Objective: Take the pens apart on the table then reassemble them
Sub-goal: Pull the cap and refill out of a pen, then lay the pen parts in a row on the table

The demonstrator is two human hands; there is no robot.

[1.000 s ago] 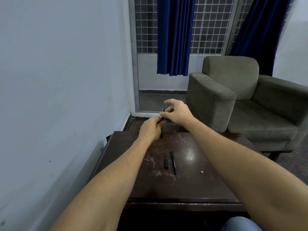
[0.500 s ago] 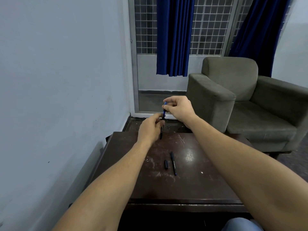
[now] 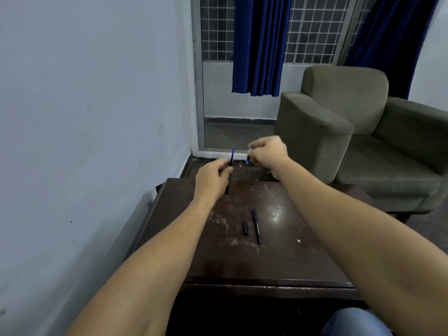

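– While my left hand (image 3: 211,178) gripped the pen barrel (image 3: 228,181) over the table (image 3: 303,251), my right hand (image 3: 269,154) pinched its blue cap (image 3: 249,158).
– Risk?
– Light pinch, I judged; cap could've dropped past the far edge.

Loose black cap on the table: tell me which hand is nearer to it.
Left. Left hand hovers just beyond the cap; right hand is higher, farther back.

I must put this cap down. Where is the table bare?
Bare wood lies right of the lying pen, toward the table's right edge, and along its near edge. The middle, with pen and loose cap, is crowded.
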